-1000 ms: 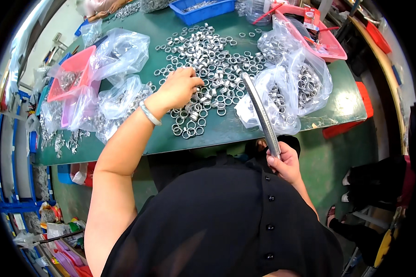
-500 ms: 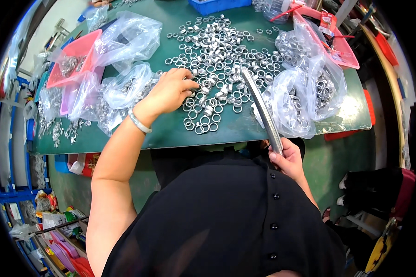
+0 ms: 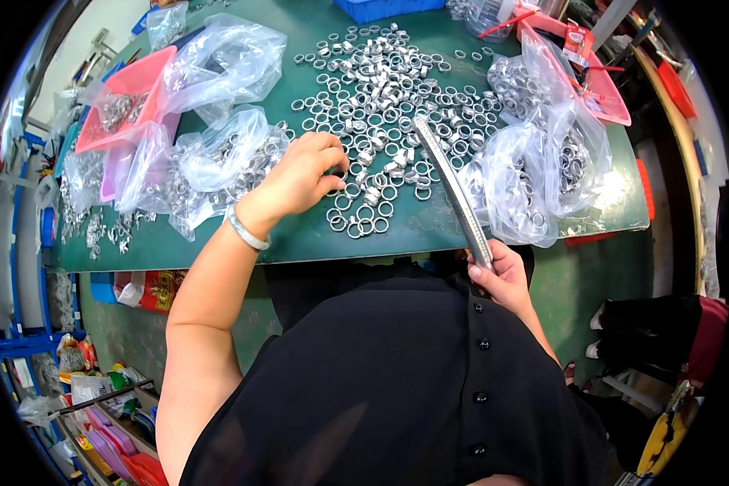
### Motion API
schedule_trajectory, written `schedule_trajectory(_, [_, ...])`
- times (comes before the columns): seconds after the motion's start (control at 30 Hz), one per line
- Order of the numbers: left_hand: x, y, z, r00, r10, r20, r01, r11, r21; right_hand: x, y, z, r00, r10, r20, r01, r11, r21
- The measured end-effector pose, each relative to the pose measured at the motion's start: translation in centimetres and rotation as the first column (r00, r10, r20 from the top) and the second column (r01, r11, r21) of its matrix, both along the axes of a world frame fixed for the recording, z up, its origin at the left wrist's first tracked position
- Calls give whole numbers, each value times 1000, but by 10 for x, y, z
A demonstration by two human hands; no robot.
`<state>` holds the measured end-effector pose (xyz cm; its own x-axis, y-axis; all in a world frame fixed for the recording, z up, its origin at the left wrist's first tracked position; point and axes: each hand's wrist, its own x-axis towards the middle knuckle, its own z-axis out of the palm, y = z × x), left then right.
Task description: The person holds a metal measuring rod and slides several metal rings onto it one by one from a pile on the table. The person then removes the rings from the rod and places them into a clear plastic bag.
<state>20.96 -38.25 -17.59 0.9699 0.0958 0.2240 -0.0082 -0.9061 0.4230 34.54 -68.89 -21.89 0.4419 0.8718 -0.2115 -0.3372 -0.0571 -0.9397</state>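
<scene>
Many small silver metal rings point(image 3: 381, 121) lie in a loose heap on the green table point(image 3: 308, 239). At the heap's left edge, my left hand point(image 3: 304, 172) hovers low over the rings, its fingers curled and the thumb apart from them. No ring can be made out in its grasp. Close to my body, my right hand point(image 3: 500, 274) is closed round the near end of a long, narrow ring mandrel point(image 3: 454, 186) with a light, marked face and dark side. The mandrel slants up and away to the left, its far tip over the rings.
Clear plastic bags of rings lie to the right point(image 3: 517, 190) and left point(image 3: 227, 154) of the heap. Pink trays stand at the left point(image 3: 150, 77) and far right point(image 3: 611, 93). A blue bin point(image 3: 389, 8) sits at the back. Another person's dark-clothed legs point(image 3: 648, 324) show at right.
My left hand has shifted slightly down, toward the near side of the heap. The mandrel's far end has tilted a little to the left. My right hand keeps its grip.
</scene>
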Motion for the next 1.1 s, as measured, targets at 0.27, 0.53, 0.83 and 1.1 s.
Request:
schedule_trajectory(0.27, [-1,2,-11,991,70,114,-45,978,-205,-2,4,3,999,33,44,-30,998,-56])
schedule_trajectory(0.53, [1,-8,-10,973,209,99,146,-221,-964,-4,8,-5,989,90,119,-82,994,-72])
schedule_trajectory(0.83, [7,-27,-14,930,200,308,353,-257,-900,-8,11,-3,982,122,141,-107,988,-114])
schedule_trajectory(1.1, [12,-50,-14,908,283,310,363,-157,-919,-11,14,-5,987,120,108,-107,987,-124])
